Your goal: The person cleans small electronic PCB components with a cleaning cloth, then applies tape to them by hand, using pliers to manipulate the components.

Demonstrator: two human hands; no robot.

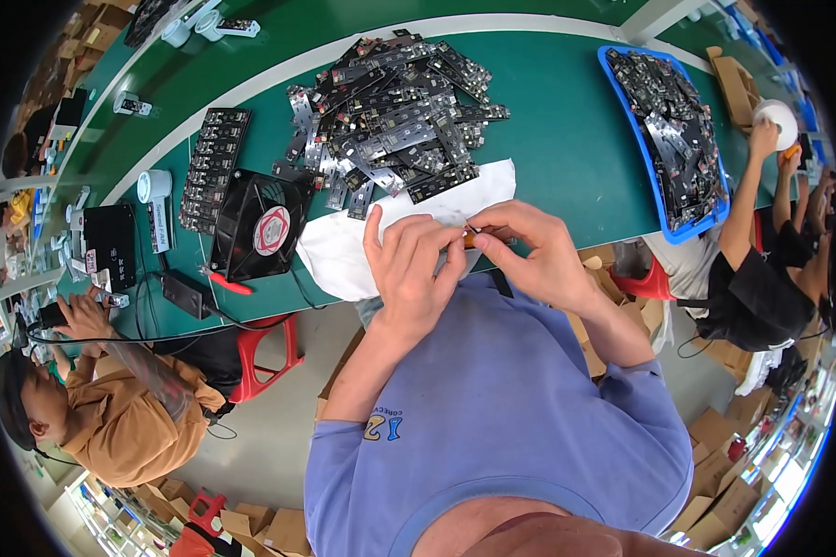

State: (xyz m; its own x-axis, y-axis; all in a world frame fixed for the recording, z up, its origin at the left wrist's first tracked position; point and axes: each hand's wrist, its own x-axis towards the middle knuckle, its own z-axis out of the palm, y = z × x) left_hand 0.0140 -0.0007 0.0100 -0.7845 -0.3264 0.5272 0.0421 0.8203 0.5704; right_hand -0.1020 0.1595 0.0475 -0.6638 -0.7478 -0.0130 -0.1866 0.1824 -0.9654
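My left hand [413, 269] and my right hand [534, 246] meet above the near edge of the green table. Between their fingertips is a small orange piece [471, 239] with a dark, thin part at its top; its kind cannot be made out. My right thumb and index finger pinch it. The left thumb and index finger close against its other side, and whatever they hold is hidden. Beneath my hands lies a crumpled white sheet [334, 249]. Just beyond it rises a heap of narrow black circuit boards [399, 116].
To the left stand a black cooling fan [262, 227], a panel of joined boards [215, 167], a red-handled tool [229, 283] and a black adapter [188, 294] with cables. A blue tray [613, 102] of boards sits right. Co-workers occupy both sides; red stools [267, 357] stand below.
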